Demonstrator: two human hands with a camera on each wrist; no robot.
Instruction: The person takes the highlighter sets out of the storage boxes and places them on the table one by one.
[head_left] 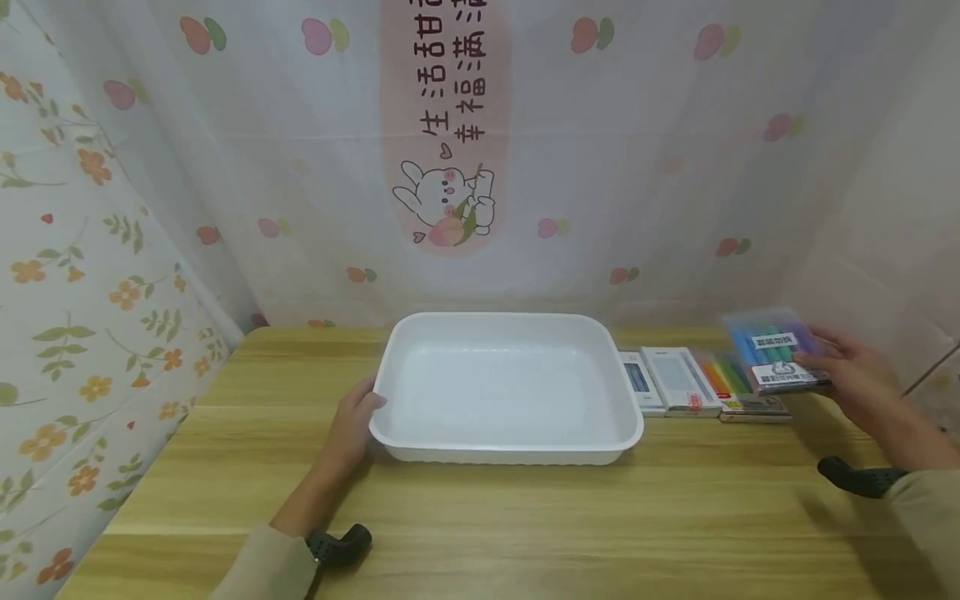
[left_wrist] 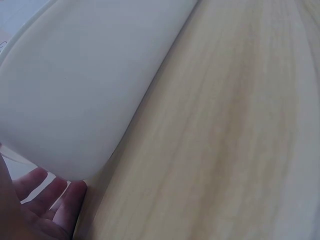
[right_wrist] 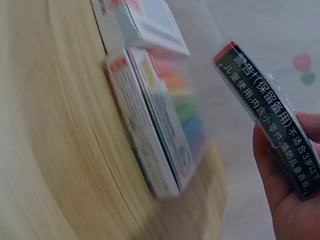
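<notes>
A deep white plastic tray [head_left: 506, 457] stands on the wooden table. My left hand [head_left: 352, 423] grips its left side, with the thumb at the rim and the fingers against the outer wall, as the left wrist view shows. On the right, my right hand [head_left: 862, 379] pinches a flat clear pack of coloured sticks [head_left: 772, 346], raised above the table. Blue, green and purple show through its plastic. In the right wrist view its dark printed edge [right_wrist: 272, 117] faces the camera. Just below it lies a second pack with rainbow-coloured contents [head_left: 723, 375].
Beside the tray's right wall lie a white box with a pale window [head_left: 681, 379] and a narrower white and blue box [head_left: 641, 383], partly behind the tray. Wooden table [head_left: 525, 533] extends in front. A patterned curtain [head_left: 300, 208] hangs behind the table.
</notes>
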